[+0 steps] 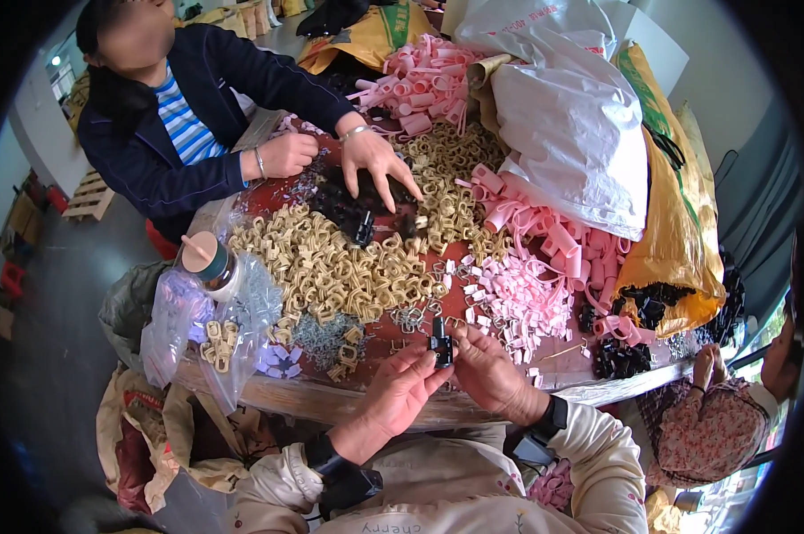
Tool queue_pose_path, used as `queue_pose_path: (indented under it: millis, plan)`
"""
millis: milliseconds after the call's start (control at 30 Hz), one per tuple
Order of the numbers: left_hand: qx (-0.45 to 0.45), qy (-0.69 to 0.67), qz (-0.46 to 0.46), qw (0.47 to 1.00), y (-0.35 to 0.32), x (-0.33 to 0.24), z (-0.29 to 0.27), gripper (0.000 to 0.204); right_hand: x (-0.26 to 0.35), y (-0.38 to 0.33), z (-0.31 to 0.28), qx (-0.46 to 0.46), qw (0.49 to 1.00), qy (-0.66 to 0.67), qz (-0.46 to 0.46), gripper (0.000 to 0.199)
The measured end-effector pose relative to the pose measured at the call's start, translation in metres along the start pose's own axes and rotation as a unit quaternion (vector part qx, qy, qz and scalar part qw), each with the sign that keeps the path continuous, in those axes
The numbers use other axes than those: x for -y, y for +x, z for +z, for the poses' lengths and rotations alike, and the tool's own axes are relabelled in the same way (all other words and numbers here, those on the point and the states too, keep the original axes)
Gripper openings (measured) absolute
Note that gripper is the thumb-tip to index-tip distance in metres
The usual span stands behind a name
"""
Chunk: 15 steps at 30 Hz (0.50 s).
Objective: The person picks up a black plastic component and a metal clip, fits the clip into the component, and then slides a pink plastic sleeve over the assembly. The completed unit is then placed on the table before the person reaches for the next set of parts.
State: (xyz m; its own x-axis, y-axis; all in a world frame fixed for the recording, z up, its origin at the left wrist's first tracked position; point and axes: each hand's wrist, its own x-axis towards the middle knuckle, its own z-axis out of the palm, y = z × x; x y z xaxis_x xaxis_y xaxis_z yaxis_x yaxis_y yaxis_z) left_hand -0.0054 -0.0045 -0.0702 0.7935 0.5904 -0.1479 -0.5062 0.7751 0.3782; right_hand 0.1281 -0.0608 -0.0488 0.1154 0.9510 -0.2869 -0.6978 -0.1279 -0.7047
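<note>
possibly the black part [441,347], clamped in fingers of the left hand [391,393], drops if these loosen; whether the right hand [498,378] grips, i cannot tell.

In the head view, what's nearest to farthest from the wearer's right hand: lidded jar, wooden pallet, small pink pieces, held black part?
From the right hand:
1. Held black part, just left.
2. Small pink pieces, just beyond.
3. Lidded jar, well left.
4. Wooden pallet, farthest left.

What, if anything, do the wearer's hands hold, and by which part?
The left hand pinches a small black part by its wider lower body; the right hand is beside it, its grip unclear.
</note>
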Motion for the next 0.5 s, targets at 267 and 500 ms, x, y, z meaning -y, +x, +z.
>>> queue_pose_path:
  millis: [267,500]
  plan:
    - [0.005,0.034,0.019,0.999,0.000,0.004,-0.001,0.018,0.002,-0.005,-0.012,0.028,0.999,-0.017,-0.005,0.020]
    - [0.000,0.131,0.010,0.991,0.000,-0.002,-0.004,0.019,0.022,0.000,-0.018,0.062,0.973,-0.221,0.001,0.021]
